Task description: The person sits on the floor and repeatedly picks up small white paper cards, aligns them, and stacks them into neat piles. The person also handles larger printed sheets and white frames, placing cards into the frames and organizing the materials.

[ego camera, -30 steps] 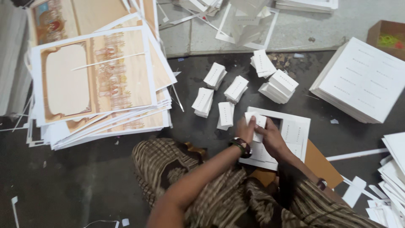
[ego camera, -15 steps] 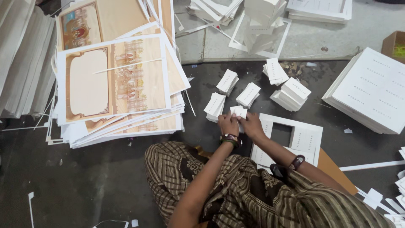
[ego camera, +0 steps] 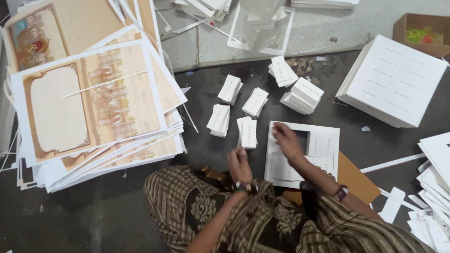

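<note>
A white die-cut sheet (ego camera: 323, 161) lies on the dark floor in front of my knees, with a rectangular hole near its top and small cards still in it. My right hand (ego camera: 287, 140) rests on this sheet, fingertips at the left edge of the hole, gripping nothing that I can see. My left hand (ego camera: 239, 164) hovers blurred and empty just below a small stack of white cards (ego camera: 247, 132). More little card stacks (ego camera: 255, 101) lie in a loose cluster beyond it.
A tall, slumping pile of large printed beige sheets (ego camera: 93, 103) fills the left. A thick stack of white sheets (ego camera: 396, 79) sits at the upper right, a cardboard box (ego camera: 422, 28) behind it. Paper offcuts and strips (ego camera: 431, 187) lie at the right. A brown board (ego camera: 358, 180) lies under the die-cut sheet.
A second ago my right hand held a card over the sheet. Both hands then met at the small stack. Now the right hand is back on the sheet and the left has drawn back.
</note>
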